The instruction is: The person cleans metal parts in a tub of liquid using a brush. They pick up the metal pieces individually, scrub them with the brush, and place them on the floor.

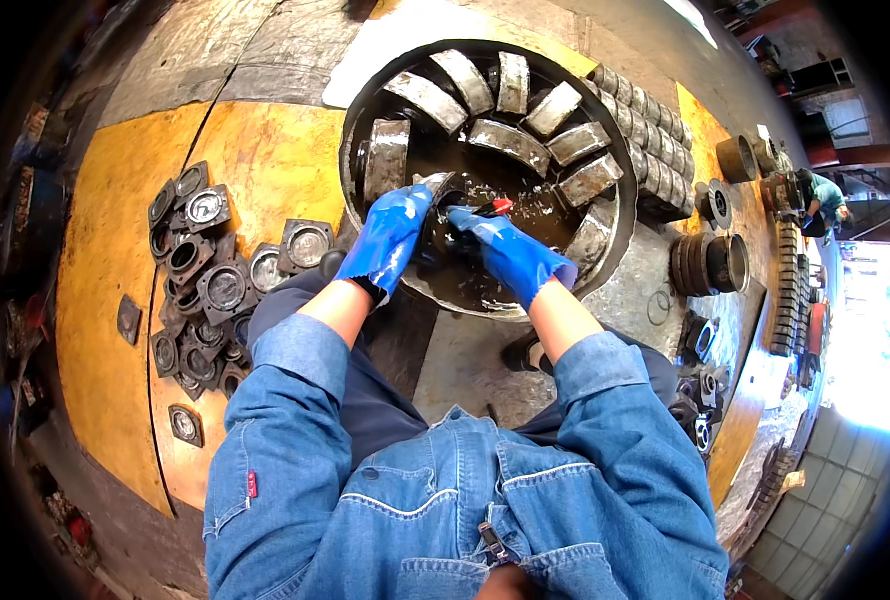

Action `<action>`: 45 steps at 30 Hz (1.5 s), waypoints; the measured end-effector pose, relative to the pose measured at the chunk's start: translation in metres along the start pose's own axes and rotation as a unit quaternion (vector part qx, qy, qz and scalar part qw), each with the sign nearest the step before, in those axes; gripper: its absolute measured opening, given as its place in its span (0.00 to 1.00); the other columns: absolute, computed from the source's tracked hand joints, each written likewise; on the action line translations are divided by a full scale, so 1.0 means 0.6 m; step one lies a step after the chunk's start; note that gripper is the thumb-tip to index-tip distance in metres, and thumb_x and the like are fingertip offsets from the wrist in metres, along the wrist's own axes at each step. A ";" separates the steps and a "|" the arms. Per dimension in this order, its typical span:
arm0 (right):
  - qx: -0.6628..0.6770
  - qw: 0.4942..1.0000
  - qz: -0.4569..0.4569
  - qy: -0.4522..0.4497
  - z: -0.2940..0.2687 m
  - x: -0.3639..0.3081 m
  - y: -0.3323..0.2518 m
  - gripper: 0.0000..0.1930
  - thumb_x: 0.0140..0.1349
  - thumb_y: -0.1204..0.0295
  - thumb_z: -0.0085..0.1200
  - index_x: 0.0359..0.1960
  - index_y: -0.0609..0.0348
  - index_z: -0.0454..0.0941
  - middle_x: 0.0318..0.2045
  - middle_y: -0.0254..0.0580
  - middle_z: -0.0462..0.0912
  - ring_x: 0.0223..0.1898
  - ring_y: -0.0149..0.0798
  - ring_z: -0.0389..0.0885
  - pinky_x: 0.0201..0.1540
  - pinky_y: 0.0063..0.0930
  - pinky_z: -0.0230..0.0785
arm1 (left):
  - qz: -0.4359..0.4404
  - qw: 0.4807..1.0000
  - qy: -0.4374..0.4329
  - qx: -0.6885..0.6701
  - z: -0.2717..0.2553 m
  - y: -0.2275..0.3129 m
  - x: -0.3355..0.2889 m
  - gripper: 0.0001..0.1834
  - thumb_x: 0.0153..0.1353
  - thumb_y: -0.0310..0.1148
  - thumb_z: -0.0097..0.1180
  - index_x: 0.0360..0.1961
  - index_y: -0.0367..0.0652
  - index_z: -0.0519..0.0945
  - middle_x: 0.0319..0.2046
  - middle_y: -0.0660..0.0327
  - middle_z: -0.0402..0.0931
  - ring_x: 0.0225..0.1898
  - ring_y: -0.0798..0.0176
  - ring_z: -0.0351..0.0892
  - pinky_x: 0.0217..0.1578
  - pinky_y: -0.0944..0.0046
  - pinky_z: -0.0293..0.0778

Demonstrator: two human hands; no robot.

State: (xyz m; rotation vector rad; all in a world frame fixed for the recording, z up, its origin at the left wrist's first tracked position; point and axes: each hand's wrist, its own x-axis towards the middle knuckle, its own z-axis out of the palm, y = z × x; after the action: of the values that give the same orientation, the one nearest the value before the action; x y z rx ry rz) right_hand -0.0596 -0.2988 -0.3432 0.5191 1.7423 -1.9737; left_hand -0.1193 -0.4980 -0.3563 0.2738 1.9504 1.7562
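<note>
Both my hands wear blue rubber gloves and work over a large round basin (349, 150) of dark liquid. My left hand (393, 232) is closed on a dark metal part (443, 190), whose rim shows above the fingers. Close beside it, my right hand (505, 248) grips a dark tool with a red end (501, 206); its working end is hidden, so its kind is unclear. Curved metal blocks (510, 145) lie wet around the basin's inner wall, and another long block (387, 160) rests just beyond my left hand.
Left of the basin, square-flanged metal rings (225, 286) are heaped on yellow boards (115, 370). Stacked metal blocks (655, 150) stand to the right, near several round rings (710, 263). More small parts (703, 395) lie by my right knee. Another person (823, 198) is far right.
</note>
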 end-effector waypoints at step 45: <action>-0.643 0.748 -0.037 0.158 -0.052 0.015 0.031 0.19 0.66 0.55 0.60 0.59 0.33 0.83 0.50 0.45 0.88 0.55 0.52 0.85 0.57 0.44 0.79 | -0.156 0.949 -0.001 0.274 0.049 0.010 0.045 0.42 0.52 0.64 0.68 0.47 0.28 0.85 0.45 0.37 0.85 0.50 0.39 0.86 0.51 0.50 0.80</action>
State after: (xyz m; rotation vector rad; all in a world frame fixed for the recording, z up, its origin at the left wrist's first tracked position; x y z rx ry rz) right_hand -0.0569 -0.2703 -0.3676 0.2407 2.7835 -0.3086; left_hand -0.1292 -0.4586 -0.3582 0.1379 2.3016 0.9955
